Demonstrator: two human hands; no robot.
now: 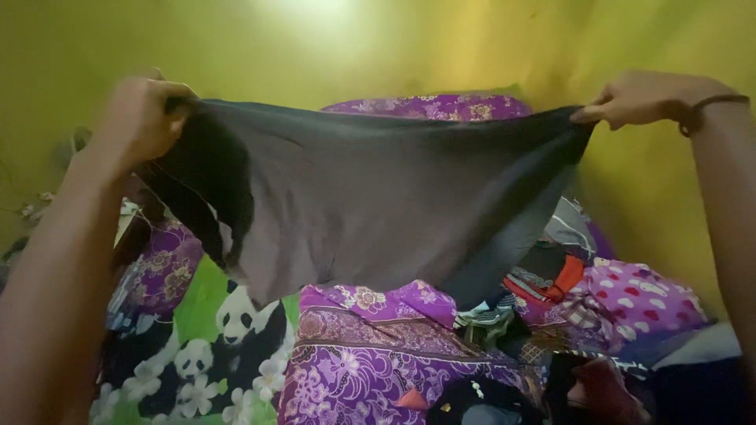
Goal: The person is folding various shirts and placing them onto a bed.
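Note:
A dark grey garment (370, 197) hangs spread out in the air in front of me, above the bed. My left hand (142, 118) grips its upper left corner in a closed fist. My right hand (642, 98) pinches the upper right corner between thumb and fingers; a thin dark band circles that wrist. The cloth sags in the middle and hides part of the bed behind it.
Below lies a bed with a purple floral cloth (362, 354), a green panda-print sheet (213, 338), a purple pillow (433, 106) at the back and a pile of mixed clothes (551, 315) at the right. A yellow wall (378, 47) stands close behind.

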